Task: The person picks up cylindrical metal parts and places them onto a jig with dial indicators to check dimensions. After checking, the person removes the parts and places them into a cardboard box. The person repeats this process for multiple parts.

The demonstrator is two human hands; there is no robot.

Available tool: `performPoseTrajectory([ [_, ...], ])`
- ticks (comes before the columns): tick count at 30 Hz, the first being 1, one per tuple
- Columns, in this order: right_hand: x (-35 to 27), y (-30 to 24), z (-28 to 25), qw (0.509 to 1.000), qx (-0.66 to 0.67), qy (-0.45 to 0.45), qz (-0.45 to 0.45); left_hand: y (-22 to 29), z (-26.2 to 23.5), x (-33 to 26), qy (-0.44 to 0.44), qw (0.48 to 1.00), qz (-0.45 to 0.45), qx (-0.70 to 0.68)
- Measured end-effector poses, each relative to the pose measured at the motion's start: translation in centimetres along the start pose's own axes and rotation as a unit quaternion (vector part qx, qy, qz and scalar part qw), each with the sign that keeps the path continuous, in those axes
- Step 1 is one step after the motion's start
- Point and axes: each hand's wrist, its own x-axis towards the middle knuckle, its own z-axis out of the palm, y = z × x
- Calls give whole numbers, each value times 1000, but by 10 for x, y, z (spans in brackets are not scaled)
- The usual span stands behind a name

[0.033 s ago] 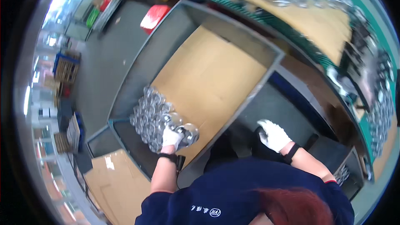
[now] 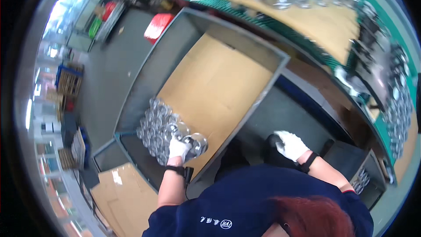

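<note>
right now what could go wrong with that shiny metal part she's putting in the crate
1. The left hand alone holds the round metal part while leaning over the crate; in a cloth glove it could slip and dent the stacked metal parts.
2. The stack fills only one corner of the cardboard liner and might topple or slide.
3. The right hand rests away, giving no support.

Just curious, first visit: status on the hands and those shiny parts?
Left hand grips a round metal part. Right hand empty, off the crate. Stacked parts beside; nothing blocking.
</note>
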Motion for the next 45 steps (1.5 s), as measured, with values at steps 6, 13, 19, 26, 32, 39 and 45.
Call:
performPoseTrajectory([
  [6,-181,106,-60,957,-39,130,258,216,-8,-101,-110,976,167,84],
  [13,-284,187,-37,839,134,367,378,459,63,-150,-142,861,453,186],
  [19,-309,157,-5,768,149,424,456,629,139,-142,-73,726,615,298],
  [26,-317,120,4,668,191,478,537,714,223,-86,-120,660,670,318],
  [32,-284,118,-50,717,169,416,533,722,232,-80,-141,640,669,351],
  [39,-290,178,-190,797,8,433,420,690,178,-100,-60,622,759,183],
  [45,-293,276,-323,800,-173,508,269,623,145,-143,-88,713,690,90],
])
